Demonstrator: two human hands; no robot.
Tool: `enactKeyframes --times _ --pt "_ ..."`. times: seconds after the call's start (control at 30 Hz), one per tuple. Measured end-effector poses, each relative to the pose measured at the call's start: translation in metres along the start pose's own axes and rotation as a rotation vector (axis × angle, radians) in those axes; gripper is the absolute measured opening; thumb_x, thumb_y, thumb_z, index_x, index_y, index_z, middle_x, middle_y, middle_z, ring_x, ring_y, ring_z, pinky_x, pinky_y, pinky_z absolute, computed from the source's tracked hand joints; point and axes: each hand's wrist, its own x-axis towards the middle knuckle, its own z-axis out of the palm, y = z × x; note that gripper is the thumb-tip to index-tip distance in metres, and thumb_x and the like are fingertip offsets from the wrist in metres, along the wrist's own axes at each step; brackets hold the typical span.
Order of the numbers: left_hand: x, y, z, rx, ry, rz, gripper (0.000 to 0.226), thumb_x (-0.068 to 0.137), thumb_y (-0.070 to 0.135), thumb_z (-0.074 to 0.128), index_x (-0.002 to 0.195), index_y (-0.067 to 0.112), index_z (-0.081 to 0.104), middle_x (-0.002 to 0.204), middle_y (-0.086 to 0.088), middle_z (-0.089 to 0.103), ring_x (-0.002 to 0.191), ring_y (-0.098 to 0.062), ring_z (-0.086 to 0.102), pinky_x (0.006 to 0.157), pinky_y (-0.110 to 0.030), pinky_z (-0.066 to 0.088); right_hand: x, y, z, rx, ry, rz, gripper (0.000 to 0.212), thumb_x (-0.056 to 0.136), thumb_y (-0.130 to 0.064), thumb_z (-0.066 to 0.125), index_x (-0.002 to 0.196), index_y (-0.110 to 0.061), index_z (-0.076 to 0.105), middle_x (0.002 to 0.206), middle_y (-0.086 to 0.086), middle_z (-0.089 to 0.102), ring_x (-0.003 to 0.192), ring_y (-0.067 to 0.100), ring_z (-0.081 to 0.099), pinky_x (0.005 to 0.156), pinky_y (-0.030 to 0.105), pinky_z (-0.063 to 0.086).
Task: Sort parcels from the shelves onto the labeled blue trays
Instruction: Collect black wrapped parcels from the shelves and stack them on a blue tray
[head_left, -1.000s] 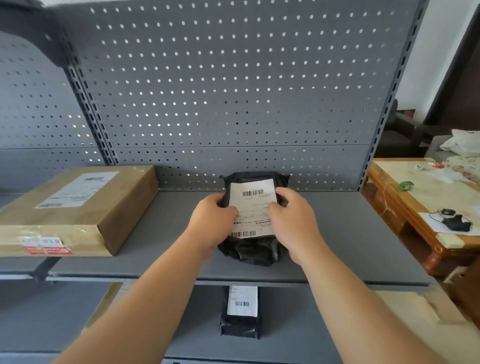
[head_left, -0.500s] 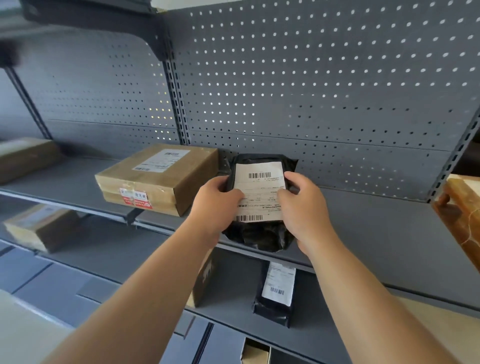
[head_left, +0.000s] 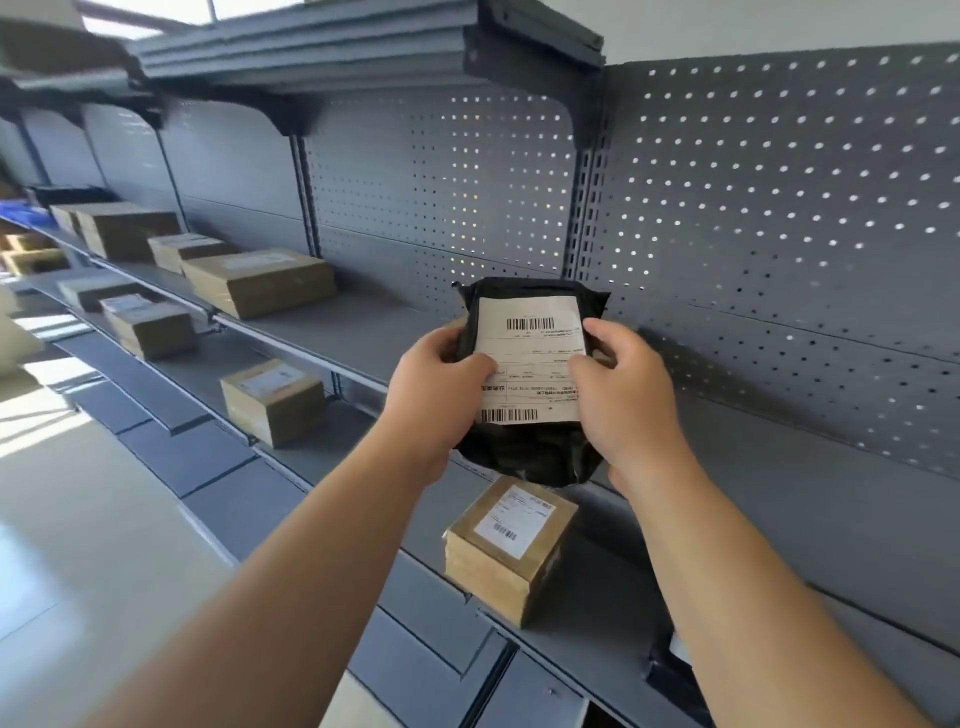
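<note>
In the head view, a black parcel (head_left: 530, 457) in a soft plastic bag is held upright between both hands in front of a grey shelf (head_left: 353, 332). Its white label (head_left: 530, 364), printed with two barcodes, is turned toward the camera. The left hand (head_left: 436, 395) is curled round the parcel's left edge, with the thumb laid across the label. The right hand (head_left: 628, 400) is curled round the right edge, its thumb pressed on the label's right margin and its fingers wrapped behind the bag. Whether the bottom of the parcel touches the shelf cannot be told, since the lower part of the bag overlaps the shelf's front edge.

Behind the parcel a grey perforated back panel (head_left: 779, 234) is seen, with light showing through its holes. Just below the parcel, on the next shelf down, a small cardboard box (head_left: 511, 551) with a white label is placed. On the parcel's own shelf, well to the left, a flat brown box (head_left: 260, 280) is set, and more boxes (head_left: 130, 231) are lined up beyond it. On the lower shelf a further labelled box (head_left: 272, 400) is seen to the left. A pale floor (head_left: 78, 519) is lit by sunlight at the lower left.
</note>
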Motion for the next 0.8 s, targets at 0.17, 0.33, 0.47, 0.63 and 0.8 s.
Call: enactKeyframes --times 0.17,0.33,0.47,0.63,0.8 --pt "0.015 -0.005 -0.115 -0.017 0.136 -0.031 0.03 0.095 0.014 0.063 0.121 0.029 0.064 0.102 0.007 0.076 0.091 -0.017 0.077 0.076 -0.04 0.065 -0.015 -0.034 0.112 0.016 -0.101 -0.018 0.044 0.1 -0.016 0.051 0.142 -0.024 0.051 0.124 -0.009 0.057 0.1 0.008 0.06 0.075 0.029 0.06" --pt "0.017 -0.02 -0.225 -0.032 0.263 -0.099 0.026 0.097 0.014 0.062 0.117 0.029 0.064 0.104 0.005 0.076 0.09 -0.018 0.077 0.078 -0.04 0.065 -0.041 -0.056 0.222 0.08 -0.241 -0.013 0.035 0.1 -0.016 0.053 0.133 -0.024 0.055 0.116 -0.008 0.057 0.097 0.007 0.061 0.058 0.017 0.054" --pt "0.018 -0.035 -0.299 -0.062 0.381 -0.166 0.025 0.099 0.013 0.06 0.119 0.028 0.062 0.104 0.001 0.074 0.089 -0.021 0.077 0.075 -0.038 0.066 -0.057 -0.068 0.302 0.115 -0.358 0.005 0.024 0.097 -0.014 0.056 0.118 -0.026 0.057 0.108 -0.01 0.062 0.102 0.014 0.065 0.065 0.028 0.061" --pt "0.028 -0.053 -0.371 -0.087 0.522 -0.214 0.025 0.098 0.011 0.06 0.115 0.03 0.06 0.106 0.0 0.074 0.091 -0.024 0.076 0.076 -0.043 0.065 -0.063 -0.076 0.39 0.125 -0.519 0.019 0.023 0.096 -0.013 0.057 0.116 -0.027 0.058 0.103 -0.012 0.064 0.096 0.01 0.066 0.073 0.037 0.063" --pt "0.059 -0.07 -0.433 -0.098 0.644 -0.241 0.032 0.098 0.007 0.058 0.125 0.023 0.06 0.109 -0.003 0.074 0.092 -0.026 0.076 0.069 -0.037 0.065 -0.053 -0.073 0.482 0.154 -0.653 0.037 0.022 0.097 -0.014 0.058 0.114 -0.027 0.06 0.111 -0.003 0.068 0.099 0.015 0.067 0.063 0.027 0.06"
